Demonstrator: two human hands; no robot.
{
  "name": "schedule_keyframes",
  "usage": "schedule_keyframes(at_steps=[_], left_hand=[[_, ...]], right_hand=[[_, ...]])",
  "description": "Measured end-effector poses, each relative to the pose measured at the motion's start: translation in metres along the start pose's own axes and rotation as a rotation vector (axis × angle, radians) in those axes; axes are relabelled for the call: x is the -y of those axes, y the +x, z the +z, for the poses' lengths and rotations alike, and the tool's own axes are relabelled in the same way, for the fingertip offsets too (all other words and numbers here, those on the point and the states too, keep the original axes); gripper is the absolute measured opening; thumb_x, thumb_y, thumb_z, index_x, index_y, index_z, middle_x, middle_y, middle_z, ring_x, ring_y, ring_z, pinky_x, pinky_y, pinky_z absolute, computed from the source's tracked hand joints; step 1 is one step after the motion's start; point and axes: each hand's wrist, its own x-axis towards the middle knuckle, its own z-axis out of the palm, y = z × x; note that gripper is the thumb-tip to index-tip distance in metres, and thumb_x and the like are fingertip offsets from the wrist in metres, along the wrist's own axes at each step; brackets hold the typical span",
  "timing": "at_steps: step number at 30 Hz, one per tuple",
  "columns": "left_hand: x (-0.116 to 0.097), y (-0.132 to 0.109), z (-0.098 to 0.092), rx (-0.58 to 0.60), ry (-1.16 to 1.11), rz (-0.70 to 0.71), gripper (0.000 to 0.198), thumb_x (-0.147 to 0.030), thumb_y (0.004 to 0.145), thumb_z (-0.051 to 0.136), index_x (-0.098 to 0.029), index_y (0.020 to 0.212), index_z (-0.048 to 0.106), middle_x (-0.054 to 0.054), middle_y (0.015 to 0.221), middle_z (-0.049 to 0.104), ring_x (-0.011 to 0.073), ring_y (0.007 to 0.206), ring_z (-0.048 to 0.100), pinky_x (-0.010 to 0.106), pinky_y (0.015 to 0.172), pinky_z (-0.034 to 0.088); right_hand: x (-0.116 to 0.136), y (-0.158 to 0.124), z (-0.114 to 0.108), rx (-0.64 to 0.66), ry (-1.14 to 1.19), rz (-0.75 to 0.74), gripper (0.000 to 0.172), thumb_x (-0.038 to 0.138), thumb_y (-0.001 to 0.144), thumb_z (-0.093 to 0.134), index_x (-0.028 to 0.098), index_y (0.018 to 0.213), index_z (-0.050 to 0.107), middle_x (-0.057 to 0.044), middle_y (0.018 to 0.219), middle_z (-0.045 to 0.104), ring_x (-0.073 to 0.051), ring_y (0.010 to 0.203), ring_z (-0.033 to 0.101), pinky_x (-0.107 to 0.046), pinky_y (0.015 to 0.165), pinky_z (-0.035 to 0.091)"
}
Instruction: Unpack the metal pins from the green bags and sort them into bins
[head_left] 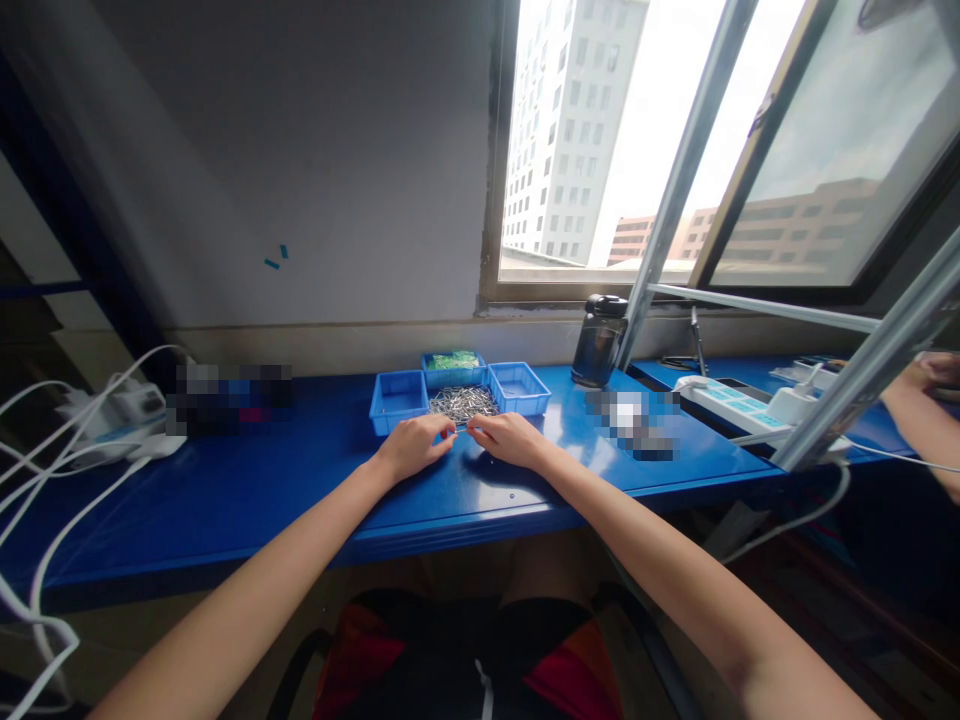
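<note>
My left hand (417, 446) and my right hand (508, 440) meet low over the blue table, fingertips pinched and a small gap apart. A thin, short metal piece (463, 430) spans that gap, its ends at the fingertips of both hands; its exact kind is too small to make out. Just beyond the fingers lies a heap of slim silver metal pieces (463, 402). Around the heap stand a left blue bin (399, 388), a right blue bin (520, 380) and a back blue bin (450, 377) with green-wrapped contents (454, 361).
A dark bottle (598, 342) stands by the window, with blurred-out items in front of it. White cables and chargers (124, 425) crowd the left end. Metal frame posts (874, 370) and a power strip (731, 403) are on the right, where another person's arm (926, 410) shows.
</note>
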Motion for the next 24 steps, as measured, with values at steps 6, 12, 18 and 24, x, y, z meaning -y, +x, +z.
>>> schedule_keyframes(at_steps=[6, 12, 18, 24], left_hand=[[-0.003, 0.000, -0.002, -0.011, -0.025, 0.082, 0.018, -0.027, 0.086, 0.044, -0.019, 0.092, 0.059, 0.001, 0.080, 0.063, 0.0113, 0.066, 0.058, 0.021, 0.063, 0.044], [-0.007, -0.002, -0.002, -0.027, -0.012, 0.175, 0.019, -0.024, 0.082, 0.048, -0.019, 0.096, 0.060, 0.001, 0.075, 0.061, 0.0122, 0.068, 0.059, 0.021, 0.064, 0.045], [-0.006, -0.003, -0.002, -0.020, -0.017, 0.202, 0.020, -0.024, 0.082, 0.048, -0.019, 0.097, 0.060, 0.000, 0.074, 0.061, 0.0121, 0.068, 0.059, 0.021, 0.065, 0.045], [-0.001, 0.000, 0.001, -0.041, -0.008, 0.074, 0.019, -0.027, 0.085, 0.044, -0.019, 0.091, 0.060, 0.001, 0.075, 0.062, 0.0116, 0.064, 0.058, 0.021, 0.061, 0.043]], right_hand=[[0.000, 0.001, 0.006, 0.041, -0.028, -0.057, 0.019, 0.027, 0.088, 0.043, 0.019, 0.091, 0.060, -0.002, 0.070, 0.066, -0.013, 0.060, 0.059, -0.021, 0.056, 0.030], [-0.002, 0.001, 0.011, 0.027, 0.006, -0.079, 0.018, 0.024, 0.087, 0.044, 0.018, 0.086, 0.060, -0.002, 0.068, 0.065, -0.012, 0.058, 0.057, -0.021, 0.055, 0.030], [-0.002, 0.001, 0.009, 0.009, 0.023, -0.069, 0.016, 0.024, 0.086, 0.046, 0.019, 0.088, 0.062, -0.001, 0.067, 0.065, -0.012, 0.058, 0.058, -0.021, 0.055, 0.030], [-0.005, 0.001, 0.008, -0.040, 0.039, -0.025, 0.017, 0.028, 0.087, 0.047, 0.019, 0.091, 0.061, -0.002, 0.071, 0.067, -0.012, 0.062, 0.060, -0.020, 0.058, 0.035]])
